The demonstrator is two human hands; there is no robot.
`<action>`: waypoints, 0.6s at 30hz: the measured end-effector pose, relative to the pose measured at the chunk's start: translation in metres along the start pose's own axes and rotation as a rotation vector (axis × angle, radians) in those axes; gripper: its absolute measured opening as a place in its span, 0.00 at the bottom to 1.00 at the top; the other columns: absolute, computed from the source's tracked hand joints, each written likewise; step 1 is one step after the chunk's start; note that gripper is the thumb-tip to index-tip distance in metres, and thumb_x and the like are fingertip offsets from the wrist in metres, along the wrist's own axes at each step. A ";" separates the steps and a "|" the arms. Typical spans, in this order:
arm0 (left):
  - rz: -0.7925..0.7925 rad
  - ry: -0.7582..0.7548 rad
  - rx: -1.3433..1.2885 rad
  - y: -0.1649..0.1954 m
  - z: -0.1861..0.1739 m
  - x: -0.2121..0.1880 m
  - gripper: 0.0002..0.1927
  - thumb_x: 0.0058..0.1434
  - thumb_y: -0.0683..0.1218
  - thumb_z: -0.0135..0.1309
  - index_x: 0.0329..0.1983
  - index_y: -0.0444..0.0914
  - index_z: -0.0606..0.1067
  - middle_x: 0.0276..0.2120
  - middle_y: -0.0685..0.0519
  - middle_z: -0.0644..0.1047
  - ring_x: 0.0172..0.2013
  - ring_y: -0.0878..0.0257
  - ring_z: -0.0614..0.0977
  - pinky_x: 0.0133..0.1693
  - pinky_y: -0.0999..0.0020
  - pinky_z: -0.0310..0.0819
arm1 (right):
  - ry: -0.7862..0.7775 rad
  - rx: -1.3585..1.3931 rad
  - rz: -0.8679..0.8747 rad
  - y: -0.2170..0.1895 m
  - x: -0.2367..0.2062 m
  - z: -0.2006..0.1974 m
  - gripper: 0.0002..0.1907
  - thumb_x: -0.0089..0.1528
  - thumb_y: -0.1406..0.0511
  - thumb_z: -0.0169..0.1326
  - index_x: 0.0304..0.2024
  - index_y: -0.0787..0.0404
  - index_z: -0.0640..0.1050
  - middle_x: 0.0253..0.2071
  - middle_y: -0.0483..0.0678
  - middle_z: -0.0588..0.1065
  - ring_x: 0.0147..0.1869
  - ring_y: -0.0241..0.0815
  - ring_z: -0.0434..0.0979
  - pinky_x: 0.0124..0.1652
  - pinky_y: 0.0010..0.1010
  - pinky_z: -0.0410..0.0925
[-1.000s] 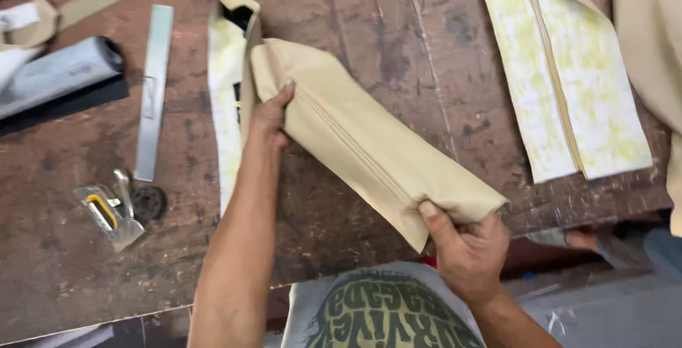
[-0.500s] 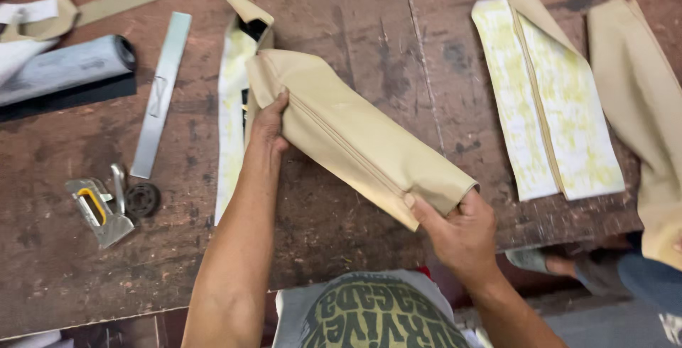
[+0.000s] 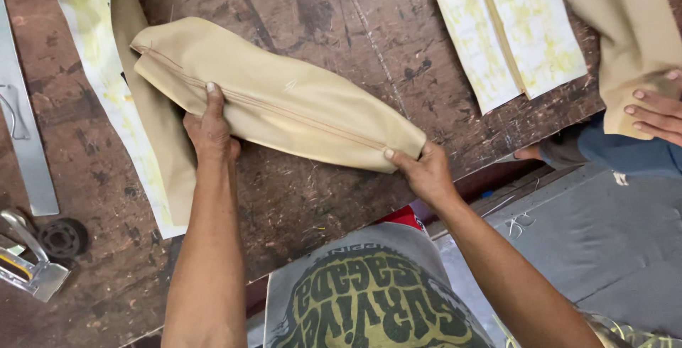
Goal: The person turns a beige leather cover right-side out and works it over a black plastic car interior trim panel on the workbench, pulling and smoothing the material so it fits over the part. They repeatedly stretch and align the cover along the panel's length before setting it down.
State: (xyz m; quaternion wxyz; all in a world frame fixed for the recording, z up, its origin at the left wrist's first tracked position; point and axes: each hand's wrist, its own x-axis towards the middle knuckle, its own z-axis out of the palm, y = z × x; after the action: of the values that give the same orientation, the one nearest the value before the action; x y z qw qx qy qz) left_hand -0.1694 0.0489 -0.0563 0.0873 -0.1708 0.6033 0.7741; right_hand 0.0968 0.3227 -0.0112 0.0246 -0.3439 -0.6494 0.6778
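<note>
Tan sleeve piece (image 3: 277,96) turned flatter across table; another person's hand (image 3: 657,113) now on right cloth.

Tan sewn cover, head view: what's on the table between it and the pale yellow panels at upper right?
Nothing: between the tan sewn cover and the pale yellow panels, the head view shows only bare, worn wooden tabletop.

Bare table (image 3: 341,28) lies open above the tan cover (image 3: 277,99); strips (image 3: 508,28) flank right.

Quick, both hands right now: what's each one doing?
Left hand: pressed on the folded tan fabric piece, fingers gripping near its seam.
Right hand: pinching the same piece's lower right end.
</note>
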 end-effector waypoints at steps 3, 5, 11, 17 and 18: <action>-0.006 0.017 0.022 -0.004 -0.003 0.002 0.33 0.63 0.46 0.64 0.65 0.25 0.65 0.59 0.40 0.76 0.57 0.51 0.79 0.61 0.57 0.75 | 0.047 -0.025 -0.190 -0.004 -0.001 0.000 0.18 0.62 0.67 0.63 0.53 0.66 0.77 0.46 0.43 0.79 0.47 0.31 0.77 0.47 0.24 0.72; -0.018 0.042 0.037 -0.005 -0.003 0.002 0.34 0.62 0.46 0.64 0.65 0.26 0.65 0.58 0.42 0.76 0.57 0.52 0.79 0.60 0.58 0.75 | 0.069 -0.099 -0.233 -0.009 -0.003 0.001 0.16 0.63 0.67 0.62 0.52 0.67 0.78 0.45 0.45 0.80 0.47 0.31 0.77 0.47 0.25 0.72; -0.030 0.084 0.032 -0.002 0.002 -0.002 0.33 0.60 0.47 0.64 0.63 0.26 0.65 0.56 0.40 0.77 0.55 0.50 0.82 0.57 0.56 0.80 | 0.170 -0.240 -0.327 -0.026 -0.021 0.007 0.11 0.65 0.68 0.61 0.49 0.68 0.80 0.40 0.45 0.78 0.42 0.33 0.76 0.42 0.26 0.71; 0.058 0.029 0.076 0.003 0.005 -0.008 0.31 0.63 0.46 0.63 0.64 0.27 0.67 0.56 0.42 0.77 0.55 0.53 0.81 0.56 0.59 0.78 | 0.139 -0.086 -0.035 -0.029 -0.010 -0.003 0.12 0.65 0.68 0.61 0.50 0.66 0.80 0.37 0.46 0.79 0.36 0.34 0.73 0.35 0.29 0.68; 0.030 0.034 0.077 0.003 0.005 -0.008 0.31 0.62 0.46 0.63 0.63 0.26 0.67 0.55 0.41 0.78 0.53 0.52 0.82 0.56 0.58 0.80 | 0.133 -0.055 0.051 -0.026 -0.005 -0.005 0.12 0.65 0.68 0.62 0.50 0.67 0.80 0.36 0.47 0.79 0.34 0.36 0.71 0.33 0.31 0.66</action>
State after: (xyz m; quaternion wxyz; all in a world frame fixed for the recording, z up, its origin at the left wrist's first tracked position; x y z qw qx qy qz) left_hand -0.1636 0.0535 -0.0492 0.0720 -0.1712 0.6366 0.7485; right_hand 0.0920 0.3292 0.0147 0.0409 -0.4051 -0.6559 0.6356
